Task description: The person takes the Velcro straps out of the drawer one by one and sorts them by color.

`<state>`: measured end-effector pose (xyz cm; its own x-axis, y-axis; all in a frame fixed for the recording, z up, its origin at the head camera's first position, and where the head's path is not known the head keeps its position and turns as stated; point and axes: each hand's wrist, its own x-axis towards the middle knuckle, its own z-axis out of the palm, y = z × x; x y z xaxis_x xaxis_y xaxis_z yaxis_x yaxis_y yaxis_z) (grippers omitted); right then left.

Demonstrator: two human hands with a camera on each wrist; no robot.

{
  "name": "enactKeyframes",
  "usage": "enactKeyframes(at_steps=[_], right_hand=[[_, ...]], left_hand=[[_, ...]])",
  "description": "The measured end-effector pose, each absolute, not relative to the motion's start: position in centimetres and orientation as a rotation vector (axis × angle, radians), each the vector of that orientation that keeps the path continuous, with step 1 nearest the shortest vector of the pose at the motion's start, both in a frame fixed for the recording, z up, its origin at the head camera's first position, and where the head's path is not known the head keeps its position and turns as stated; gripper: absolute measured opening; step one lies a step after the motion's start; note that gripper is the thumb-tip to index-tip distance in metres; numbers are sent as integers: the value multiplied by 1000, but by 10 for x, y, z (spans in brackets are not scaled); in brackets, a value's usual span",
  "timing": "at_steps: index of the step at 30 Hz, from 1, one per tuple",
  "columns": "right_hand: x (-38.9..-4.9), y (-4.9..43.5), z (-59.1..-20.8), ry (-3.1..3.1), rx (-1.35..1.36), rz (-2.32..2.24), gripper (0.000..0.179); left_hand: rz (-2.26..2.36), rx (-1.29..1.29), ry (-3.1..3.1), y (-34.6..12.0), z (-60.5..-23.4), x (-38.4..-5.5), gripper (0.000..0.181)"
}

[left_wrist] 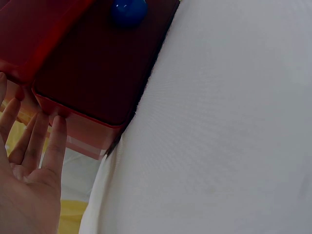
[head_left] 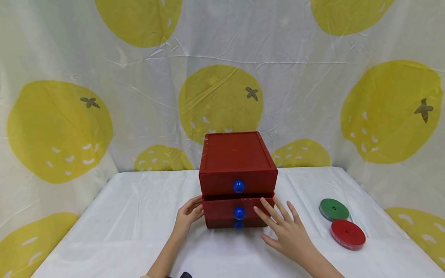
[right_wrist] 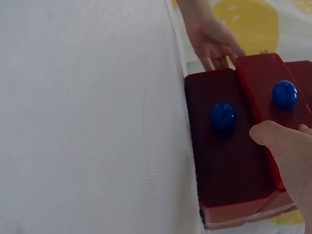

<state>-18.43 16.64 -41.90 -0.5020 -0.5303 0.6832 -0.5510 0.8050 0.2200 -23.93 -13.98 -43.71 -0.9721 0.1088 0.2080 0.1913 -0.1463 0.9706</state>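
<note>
A small red cabinet (head_left: pixel 238 152) with three drawers, one above another, stands on the white-covered table. Its middle drawer (head_left: pixel 220 208) sticks out a little, with a dark gap over its front edge. Blue round knobs mark the drawers, such as the top knob (head_left: pixel 238 186). At the cabinet's left side is my left hand (head_left: pixel 187 213), its fingertips (left_wrist: pixel 59 122) against the side wall. My right hand (head_left: pixel 287 233) spreads its fingers over the right part of the middle drawer's front. In the right wrist view, the right thumb (right_wrist: pixel 265 132) lies close to the lower edge of that drawer.
On the table to the right lie a flat green roll (head_left: pixel 333 209) and a flat red roll (head_left: pixel 348 234), close together. A white cloth (head_left: pixel 222 46) printed with yellow fruit hangs behind the table and at both sides.
</note>
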Motion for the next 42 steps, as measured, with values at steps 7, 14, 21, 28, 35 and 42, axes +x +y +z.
enactKeyframes(at_steps=[7, 14, 21, 28, 35, 42], right_hand=[[-190, 164, -420, -2202, 761, 35, 62], [-194, 161, -421, -2240, 728, 26, 65], [-197, 161, -421, -2254, 714, 21, 64], [-198, 160, -422, -2241, 706, 17, 63], [-195, 156, -419, -2196, 715, 77, 58], [-195, 149, -419, -2113, 826, 146, 50]], left_hand=[[-2301, -375, -2013, -140, -438, -239, 37], [-2293, -382, -2022, -141, -439, -240, 36], [-2284, -378, -2027, -140, -437, -239, 36], [-2294, -356, -2020, -140, -435, -237, 35], [-2288, -364, -2026, -140, -437, -238, 36], [-2308, -347, -2017, -140, -438, -239, 36]])
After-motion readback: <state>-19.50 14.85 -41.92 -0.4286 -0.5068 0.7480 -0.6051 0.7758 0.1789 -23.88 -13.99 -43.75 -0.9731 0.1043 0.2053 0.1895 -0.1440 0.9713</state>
